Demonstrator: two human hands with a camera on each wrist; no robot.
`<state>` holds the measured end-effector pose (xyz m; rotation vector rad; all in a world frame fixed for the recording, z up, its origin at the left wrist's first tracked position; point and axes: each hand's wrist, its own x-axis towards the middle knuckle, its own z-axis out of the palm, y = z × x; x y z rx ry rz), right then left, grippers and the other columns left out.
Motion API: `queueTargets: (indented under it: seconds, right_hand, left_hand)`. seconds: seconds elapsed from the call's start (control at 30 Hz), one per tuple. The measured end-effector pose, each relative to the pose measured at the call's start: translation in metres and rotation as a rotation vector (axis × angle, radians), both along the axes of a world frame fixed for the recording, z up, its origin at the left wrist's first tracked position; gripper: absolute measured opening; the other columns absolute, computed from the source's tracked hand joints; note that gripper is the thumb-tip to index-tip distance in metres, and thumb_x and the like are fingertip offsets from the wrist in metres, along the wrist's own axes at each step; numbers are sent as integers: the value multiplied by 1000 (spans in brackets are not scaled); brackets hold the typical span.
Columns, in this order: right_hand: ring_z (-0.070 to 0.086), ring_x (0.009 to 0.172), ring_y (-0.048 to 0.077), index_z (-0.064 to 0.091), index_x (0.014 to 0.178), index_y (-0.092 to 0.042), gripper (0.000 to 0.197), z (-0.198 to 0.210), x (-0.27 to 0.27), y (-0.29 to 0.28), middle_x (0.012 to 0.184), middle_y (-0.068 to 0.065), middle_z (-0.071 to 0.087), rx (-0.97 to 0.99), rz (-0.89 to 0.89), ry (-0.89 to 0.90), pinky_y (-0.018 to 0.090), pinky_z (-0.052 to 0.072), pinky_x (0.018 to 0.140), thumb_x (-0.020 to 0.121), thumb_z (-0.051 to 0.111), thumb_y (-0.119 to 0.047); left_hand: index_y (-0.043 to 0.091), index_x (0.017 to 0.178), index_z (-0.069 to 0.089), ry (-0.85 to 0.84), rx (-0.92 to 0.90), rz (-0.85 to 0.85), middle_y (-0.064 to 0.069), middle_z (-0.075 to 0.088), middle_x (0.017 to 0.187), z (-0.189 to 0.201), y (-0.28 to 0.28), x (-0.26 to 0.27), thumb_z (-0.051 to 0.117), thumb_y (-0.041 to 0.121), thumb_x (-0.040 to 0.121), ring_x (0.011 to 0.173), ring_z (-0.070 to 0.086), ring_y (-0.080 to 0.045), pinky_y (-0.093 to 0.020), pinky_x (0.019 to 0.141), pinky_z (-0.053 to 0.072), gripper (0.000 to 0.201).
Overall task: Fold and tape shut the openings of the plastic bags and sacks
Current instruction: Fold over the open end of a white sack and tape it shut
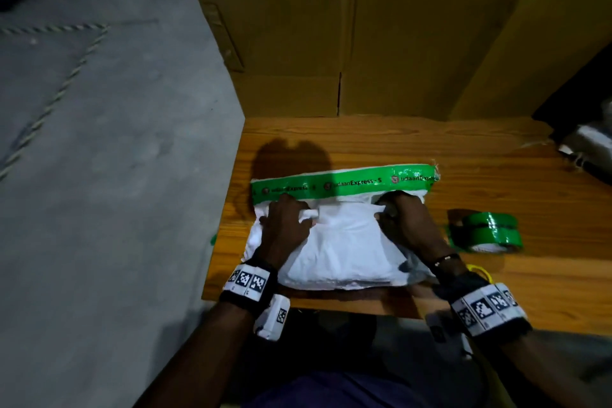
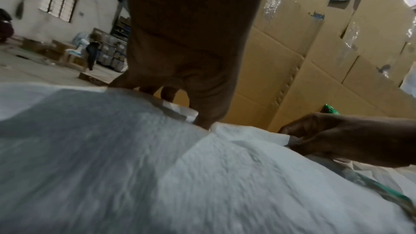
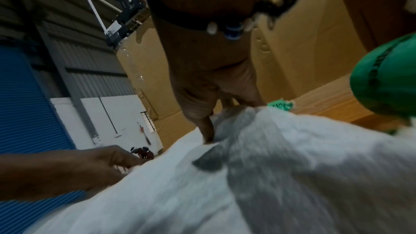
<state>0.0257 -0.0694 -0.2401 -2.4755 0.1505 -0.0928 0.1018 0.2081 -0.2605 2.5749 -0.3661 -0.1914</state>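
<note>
The white sack (image 1: 334,252) lies on the wooden table (image 1: 496,278), just left of the green tape rolls (image 1: 490,231). The left hand (image 1: 286,225) and right hand (image 1: 402,220) each pinch its folded top edge, just below the green tape strip (image 1: 347,183). It looks soft, light and crinkly — best held at the fold, near both corners.

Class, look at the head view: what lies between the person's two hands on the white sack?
Only the white sack itself: a stretch of its folded fabric spans from the left hand to the right hand. The head view shows this.
</note>
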Motion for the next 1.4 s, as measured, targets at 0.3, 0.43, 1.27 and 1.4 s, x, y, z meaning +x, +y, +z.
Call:
queueTargets:
  seconds: [0.3, 0.43, 1.27, 1.4]
  right_hand:
    - [65, 123, 24, 78, 112, -16, 19, 39, -39, 24, 132, 7, 70, 227, -125, -346, 42, 52, 103, 94, 73, -18]
    - [57, 134, 25, 76, 112, -18, 19, 87, -54, 16, 142, 5, 64, 196, -213, -449, 44, 46, 109, 95, 70, -22]
    - [59, 133, 15, 78, 104, -11, 17, 157, -379, -306, 137, 5, 67, -69, -745, -791, 46, 45, 114, 90, 71, -17]
    - [57, 135, 13, 78, 105, -12, 17, 148, -405, -379, 138, 6, 67, -23, -720, -776, 46, 45, 115, 92, 70, -19]
  left_hand:
    - [25, 98, 80, -368, -324, -12, -12, 64, 133, 60, 2, -16, 62, 41, 88, 129, 56, -35, -49, 112, 44, 26]
    - [22, 100, 80, -554, -432, -141, -13, 60, 139, 101, -12, -9, 75, 25, 88, 131, 54, -37, -51, 113, 43, 13]
    - [24, 106, 79, -538, -782, -668, -10, 56, 143, 176, -422, -239, 79, 15, 87, 138, 49, -40, -57, 110, 41, 22]
    - [25, 107, 79, -513, -755, -636, -10, 54, 144, 169, -485, -274, 79, 16, 87, 139, 48, -39, -57, 110, 40, 22]
